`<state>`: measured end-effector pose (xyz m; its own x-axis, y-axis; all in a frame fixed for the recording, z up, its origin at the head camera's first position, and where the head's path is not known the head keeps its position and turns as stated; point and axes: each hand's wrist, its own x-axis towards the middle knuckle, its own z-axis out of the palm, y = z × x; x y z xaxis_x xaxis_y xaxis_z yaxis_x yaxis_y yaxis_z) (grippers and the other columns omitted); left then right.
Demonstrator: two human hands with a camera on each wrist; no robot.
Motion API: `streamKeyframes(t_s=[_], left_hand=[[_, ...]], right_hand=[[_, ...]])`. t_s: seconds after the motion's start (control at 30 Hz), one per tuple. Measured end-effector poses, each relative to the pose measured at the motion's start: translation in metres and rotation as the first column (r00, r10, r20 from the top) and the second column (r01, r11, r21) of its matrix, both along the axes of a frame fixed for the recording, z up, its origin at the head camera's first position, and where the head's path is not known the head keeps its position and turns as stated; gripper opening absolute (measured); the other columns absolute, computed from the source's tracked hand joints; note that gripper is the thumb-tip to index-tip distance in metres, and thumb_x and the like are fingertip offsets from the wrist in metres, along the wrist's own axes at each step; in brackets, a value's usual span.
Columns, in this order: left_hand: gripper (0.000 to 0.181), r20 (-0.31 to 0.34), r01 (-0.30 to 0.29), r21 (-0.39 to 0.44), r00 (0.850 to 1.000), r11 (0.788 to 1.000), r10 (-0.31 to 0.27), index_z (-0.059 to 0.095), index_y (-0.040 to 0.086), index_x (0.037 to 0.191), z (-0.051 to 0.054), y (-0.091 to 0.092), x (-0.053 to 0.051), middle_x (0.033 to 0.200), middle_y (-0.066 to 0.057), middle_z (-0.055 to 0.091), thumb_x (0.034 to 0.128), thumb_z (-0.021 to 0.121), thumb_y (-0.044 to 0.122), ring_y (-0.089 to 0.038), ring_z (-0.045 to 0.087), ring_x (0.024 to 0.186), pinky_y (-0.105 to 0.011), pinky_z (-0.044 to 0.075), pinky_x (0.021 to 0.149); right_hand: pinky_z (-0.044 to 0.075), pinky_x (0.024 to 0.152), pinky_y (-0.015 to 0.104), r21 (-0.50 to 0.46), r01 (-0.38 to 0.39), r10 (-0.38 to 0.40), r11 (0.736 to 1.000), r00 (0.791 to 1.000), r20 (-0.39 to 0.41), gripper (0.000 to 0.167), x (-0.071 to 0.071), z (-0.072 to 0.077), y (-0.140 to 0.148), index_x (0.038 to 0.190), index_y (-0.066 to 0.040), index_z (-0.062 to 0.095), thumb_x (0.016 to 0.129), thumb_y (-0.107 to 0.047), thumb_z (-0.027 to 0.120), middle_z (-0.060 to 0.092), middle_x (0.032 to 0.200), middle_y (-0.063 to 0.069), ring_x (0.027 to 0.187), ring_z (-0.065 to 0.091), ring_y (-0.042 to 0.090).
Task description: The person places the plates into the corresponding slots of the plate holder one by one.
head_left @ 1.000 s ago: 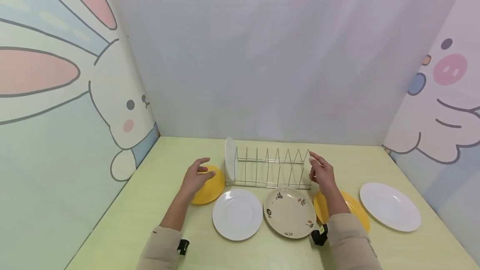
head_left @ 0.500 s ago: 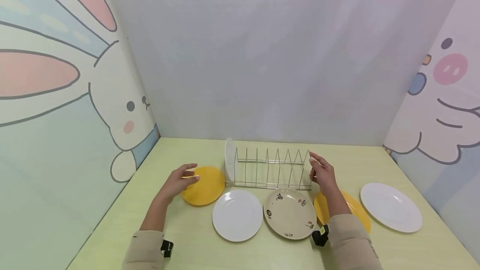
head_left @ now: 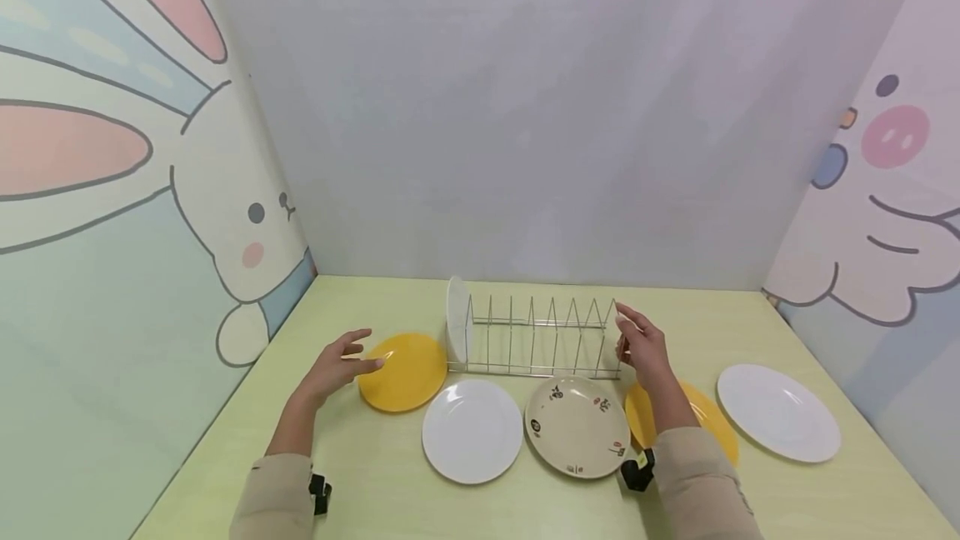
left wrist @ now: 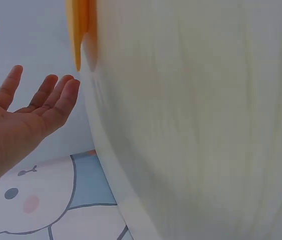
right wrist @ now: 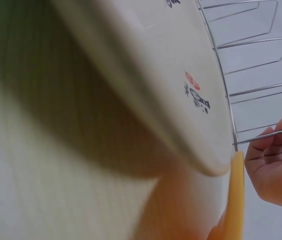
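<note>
My left hand (head_left: 336, 365) hovers at the left edge of a yellow plate (head_left: 408, 373), fingers loosely spread and holding nothing. In the left wrist view, that plate's edge (left wrist: 75, 35) lies apart from the fingertips. At the right end of the wire dish rack (head_left: 532, 323), my right hand (head_left: 643, 352) grips the end wire; the right wrist view shows its fingers (right wrist: 281, 140) curled at the wire. A white plate (head_left: 456, 323) stands upright in the rack's leftmost slot.
In front of the rack lie a white plate (head_left: 472, 432) and a beige patterned plate (head_left: 576, 427). Another yellow plate (head_left: 708, 419) is partly under the right forearm. A white oval plate (head_left: 778, 412) lies at far right. Walls enclose the table's back and sides.
My left hand has moved left and slightly toward me, away from the rack and off most of the yellow plate. My right hand has stayed at the rack's right end.
</note>
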<state>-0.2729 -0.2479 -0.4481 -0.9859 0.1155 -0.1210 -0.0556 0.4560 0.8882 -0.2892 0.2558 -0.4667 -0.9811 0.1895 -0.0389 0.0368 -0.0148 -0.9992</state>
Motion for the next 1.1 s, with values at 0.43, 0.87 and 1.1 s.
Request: streamKeyframes(t_s=[0.43, 0.87, 1.1], left_hand=[[0.071, 0.179, -0.139, -0.071, 0.972, 0.988, 0.15, 0.037, 0.0, 0.139, -0.012, -0.003, -0.007, 0.124, -0.029, 0.044, 0.0793, 0.073, 0.015, -0.032, 0.053, 0.094, -0.034, 0.049, 0.07], [0.059, 0.172, -0.176, -0.09, 0.967, 0.98, 0.189, 0.05, 0.0, 0.13, -0.024, 0.0, -0.017, 0.057, -0.002, 0.045, 0.0756, 0.073, 0.004, -0.014, 0.04, 0.047, -0.024, 0.035, 0.047], [0.058, 0.183, -0.219, 0.008, 0.96, 0.976, 0.214, 0.046, -0.002, 0.132, -0.016, 0.002, -0.006, 0.082, -0.012, 0.058, 0.0774, 0.066, -0.003, -0.017, 0.055, 0.056, -0.03, 0.05, 0.055]], right_hand=[[0.042, 0.051, 0.028, -0.062, -0.01, 0.009, 0.998, 1.0, -0.015, 0.05, -0.001, 0.001, 0.0, 0.14, -0.011, 0.043, 0.095, -0.03, 0.053, 0.045, 0.056, -0.004, 0.051, 0.045, 0.012], [0.042, 0.052, 0.028, -0.056, -0.001, 0.001, 0.998, 1.0, -0.005, 0.05, -0.002, 0.003, 0.002, 0.14, -0.013, 0.043, 0.095, -0.032, 0.052, 0.044, 0.056, -0.004, 0.051, 0.044, 0.012], [0.042, 0.052, 0.029, -0.07, -0.002, 0.002, 0.998, 1.0, 0.004, 0.047, 0.0, 0.0, 0.001, 0.139, -0.014, 0.044, 0.096, -0.03, 0.052, 0.044, 0.056, -0.003, 0.051, 0.044, 0.012]])
